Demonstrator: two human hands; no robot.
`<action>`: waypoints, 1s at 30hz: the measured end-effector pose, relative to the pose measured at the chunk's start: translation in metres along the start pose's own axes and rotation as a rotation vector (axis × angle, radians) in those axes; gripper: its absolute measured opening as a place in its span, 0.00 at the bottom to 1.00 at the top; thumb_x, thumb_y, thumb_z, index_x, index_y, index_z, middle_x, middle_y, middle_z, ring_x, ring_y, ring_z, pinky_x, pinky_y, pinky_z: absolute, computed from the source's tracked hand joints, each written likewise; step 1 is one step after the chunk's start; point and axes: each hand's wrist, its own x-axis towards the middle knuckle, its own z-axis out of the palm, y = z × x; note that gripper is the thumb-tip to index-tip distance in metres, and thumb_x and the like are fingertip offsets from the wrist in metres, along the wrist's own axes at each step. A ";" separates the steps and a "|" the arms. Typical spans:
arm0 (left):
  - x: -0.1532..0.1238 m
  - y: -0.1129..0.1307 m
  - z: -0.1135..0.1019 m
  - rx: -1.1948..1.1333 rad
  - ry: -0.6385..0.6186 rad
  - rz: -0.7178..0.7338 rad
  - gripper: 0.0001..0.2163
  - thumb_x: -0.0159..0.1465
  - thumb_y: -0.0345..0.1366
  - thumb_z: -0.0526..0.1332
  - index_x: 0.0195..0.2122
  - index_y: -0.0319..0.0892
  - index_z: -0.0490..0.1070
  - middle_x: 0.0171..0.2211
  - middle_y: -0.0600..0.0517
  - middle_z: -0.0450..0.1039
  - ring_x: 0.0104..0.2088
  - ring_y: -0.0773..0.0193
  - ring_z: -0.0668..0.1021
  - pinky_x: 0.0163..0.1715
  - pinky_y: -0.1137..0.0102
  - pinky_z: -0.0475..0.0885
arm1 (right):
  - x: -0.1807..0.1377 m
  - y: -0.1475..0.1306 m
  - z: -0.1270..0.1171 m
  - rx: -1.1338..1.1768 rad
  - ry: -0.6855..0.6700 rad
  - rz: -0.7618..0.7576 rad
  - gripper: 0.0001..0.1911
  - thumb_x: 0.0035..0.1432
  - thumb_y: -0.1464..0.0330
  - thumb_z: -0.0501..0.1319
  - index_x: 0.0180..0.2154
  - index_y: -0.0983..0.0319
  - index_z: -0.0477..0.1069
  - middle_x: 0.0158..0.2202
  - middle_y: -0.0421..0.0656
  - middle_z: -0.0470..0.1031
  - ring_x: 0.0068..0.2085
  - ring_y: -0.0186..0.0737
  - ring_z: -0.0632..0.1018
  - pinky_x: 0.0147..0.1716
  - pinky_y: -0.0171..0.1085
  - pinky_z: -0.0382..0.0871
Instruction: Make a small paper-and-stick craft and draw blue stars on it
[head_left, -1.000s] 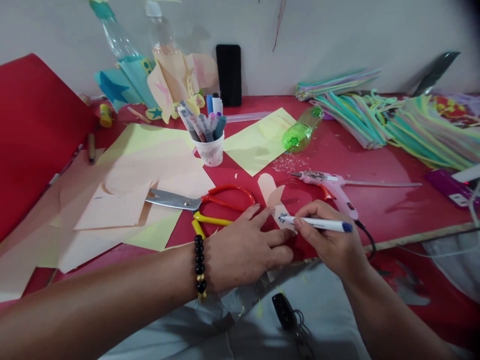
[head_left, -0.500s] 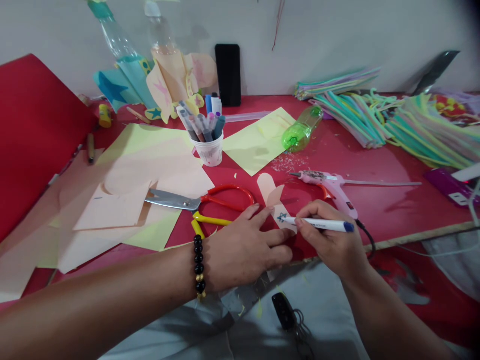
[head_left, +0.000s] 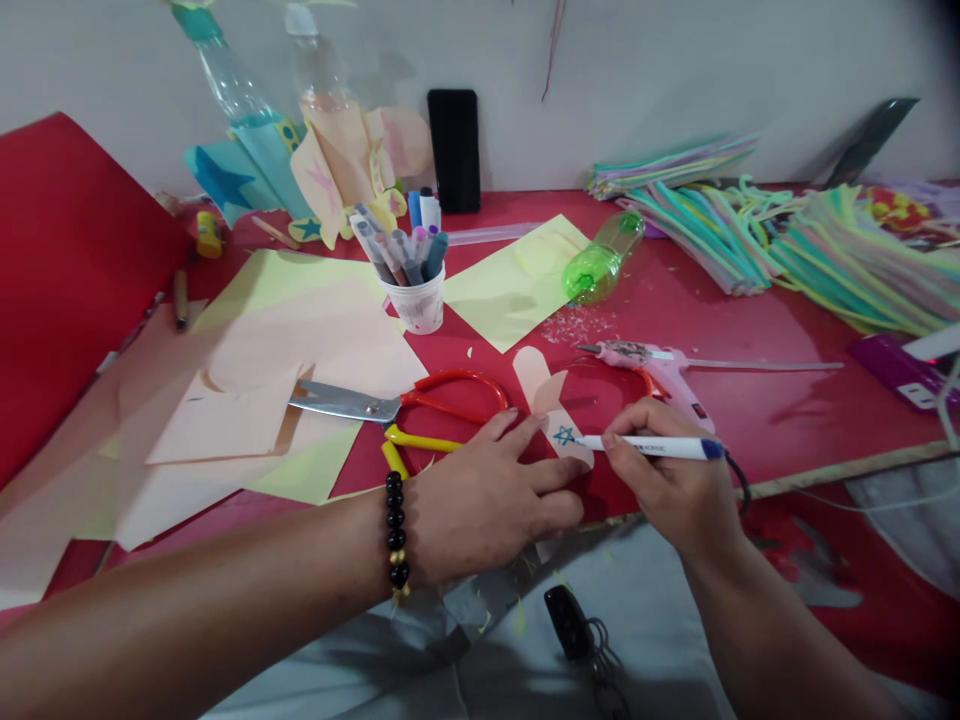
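Note:
My right hand (head_left: 671,485) grips a white marker (head_left: 652,446) with a dark blue end, its tip at a small blue star drawn on a pale peach paper strip (head_left: 534,378). Fingers spread, my left hand (head_left: 495,490) lies on the red table and holds the strip's lower edge down with its fingertips. Around that wrist is a black bead bracelet (head_left: 395,530). Scissors (head_left: 375,407) with red and yellow handles lie just beyond my left hand, their blades over peach paper. Past my right hand rests a pink glue gun (head_left: 660,370).
A cup of markers (head_left: 418,305) stands behind the scissors. A green plastic bottle (head_left: 604,260) lies on yellow paper (head_left: 502,285). Bundles of pipe cleaners (head_left: 855,255) fill the back right. Decorated bottles (head_left: 330,150) and a phone (head_left: 454,150) stand by the wall. Keys (head_left: 568,620) rest on my lap.
My right hand and the marker have shifted slightly right, so the tip is now at the star's right side. The star's lines look more filled in. My left hand stays in place.

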 end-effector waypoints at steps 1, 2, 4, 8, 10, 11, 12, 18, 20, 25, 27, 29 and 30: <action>0.000 0.000 0.000 0.000 -0.002 0.001 0.09 0.65 0.35 0.55 0.46 0.49 0.68 0.58 0.54 0.62 0.60 0.45 0.61 0.55 0.47 0.59 | 0.000 0.000 0.000 0.001 0.001 -0.001 0.06 0.55 0.70 0.59 0.26 0.60 0.66 0.20 0.37 0.67 0.21 0.34 0.68 0.20 0.34 0.58; 0.000 0.000 0.000 0.000 -0.004 0.002 0.09 0.65 0.35 0.55 0.46 0.49 0.68 0.59 0.54 0.62 0.60 0.45 0.61 0.55 0.47 0.59 | 0.000 0.000 0.000 0.004 0.002 -0.003 0.06 0.55 0.70 0.59 0.26 0.60 0.66 0.20 0.37 0.67 0.21 0.34 0.67 0.20 0.34 0.58; 0.000 0.000 0.000 0.004 0.003 0.002 0.09 0.65 0.34 0.55 0.45 0.49 0.68 0.59 0.54 0.62 0.60 0.46 0.61 0.55 0.47 0.59 | 0.000 0.000 0.001 0.007 0.007 -0.004 0.06 0.55 0.71 0.59 0.26 0.59 0.66 0.20 0.37 0.67 0.21 0.33 0.67 0.20 0.34 0.58; -0.001 0.000 0.000 0.010 0.013 0.005 0.09 0.64 0.35 0.56 0.45 0.49 0.69 0.59 0.54 0.62 0.60 0.46 0.61 0.55 0.47 0.59 | 0.000 0.000 0.001 0.016 0.011 -0.008 0.06 0.56 0.71 0.59 0.27 0.59 0.66 0.21 0.37 0.67 0.22 0.34 0.67 0.20 0.34 0.58; -0.001 0.000 -0.001 0.009 0.010 0.009 0.09 0.65 0.35 0.56 0.45 0.49 0.69 0.58 0.53 0.62 0.60 0.46 0.61 0.55 0.47 0.60 | 0.000 0.000 0.000 0.021 0.019 -0.010 0.06 0.56 0.71 0.59 0.27 0.59 0.66 0.22 0.37 0.68 0.23 0.34 0.68 0.21 0.34 0.59; -0.001 0.000 -0.001 0.006 0.008 0.009 0.09 0.65 0.35 0.55 0.45 0.49 0.69 0.58 0.53 0.62 0.60 0.45 0.61 0.54 0.47 0.60 | 0.000 0.001 0.000 0.021 0.018 -0.011 0.06 0.57 0.71 0.59 0.27 0.59 0.66 0.22 0.37 0.68 0.23 0.34 0.68 0.21 0.34 0.59; -0.001 0.000 -0.001 0.003 0.006 0.007 0.09 0.65 0.35 0.55 0.45 0.49 0.69 0.58 0.53 0.63 0.60 0.45 0.61 0.54 0.47 0.60 | 0.000 0.001 0.000 0.019 0.013 -0.013 0.05 0.57 0.71 0.59 0.27 0.59 0.66 0.22 0.37 0.68 0.23 0.34 0.69 0.21 0.34 0.59; 0.000 0.000 -0.001 0.009 0.004 0.002 0.09 0.65 0.35 0.56 0.46 0.50 0.68 0.58 0.54 0.63 0.60 0.46 0.61 0.54 0.47 0.60 | 0.000 0.000 -0.001 0.046 -0.026 -0.029 0.05 0.57 0.70 0.59 0.28 0.60 0.67 0.22 0.38 0.70 0.23 0.35 0.70 0.21 0.34 0.60; -0.001 0.000 -0.001 0.013 0.001 0.000 0.10 0.64 0.35 0.56 0.46 0.50 0.68 0.58 0.54 0.63 0.59 0.47 0.62 0.54 0.47 0.60 | 0.000 -0.001 -0.001 0.071 -0.067 -0.043 0.04 0.57 0.70 0.59 0.29 0.60 0.67 0.23 0.39 0.70 0.23 0.35 0.70 0.22 0.34 0.61; -0.001 0.000 0.000 0.008 0.002 0.003 0.09 0.65 0.35 0.55 0.46 0.50 0.68 0.57 0.53 0.64 0.59 0.47 0.62 0.54 0.48 0.60 | 0.002 -0.003 -0.001 0.070 -0.107 -0.053 0.05 0.58 0.70 0.59 0.29 0.60 0.67 0.22 0.38 0.69 0.23 0.34 0.69 0.23 0.33 0.62; -0.001 0.001 0.000 0.004 0.002 0.001 0.09 0.66 0.36 0.54 0.46 0.50 0.68 0.57 0.53 0.64 0.59 0.48 0.61 0.55 0.49 0.59 | 0.002 -0.003 -0.001 0.065 -0.111 -0.056 0.05 0.58 0.70 0.59 0.29 0.60 0.67 0.22 0.38 0.69 0.23 0.33 0.69 0.23 0.33 0.62; 0.000 0.001 0.000 0.001 -0.004 -0.006 0.09 0.66 0.36 0.53 0.46 0.49 0.68 0.57 0.54 0.64 0.60 0.47 0.61 0.56 0.49 0.57 | 0.002 -0.003 -0.001 0.066 -0.119 -0.062 0.05 0.58 0.70 0.59 0.29 0.60 0.67 0.22 0.37 0.69 0.23 0.33 0.69 0.23 0.33 0.61; 0.000 0.001 0.000 -0.001 -0.008 -0.011 0.09 0.66 0.36 0.53 0.46 0.49 0.68 0.57 0.54 0.64 0.60 0.47 0.61 0.56 0.48 0.57 | 0.002 -0.003 -0.001 0.070 -0.122 -0.066 0.05 0.58 0.70 0.59 0.29 0.60 0.67 0.22 0.37 0.68 0.23 0.33 0.68 0.23 0.33 0.61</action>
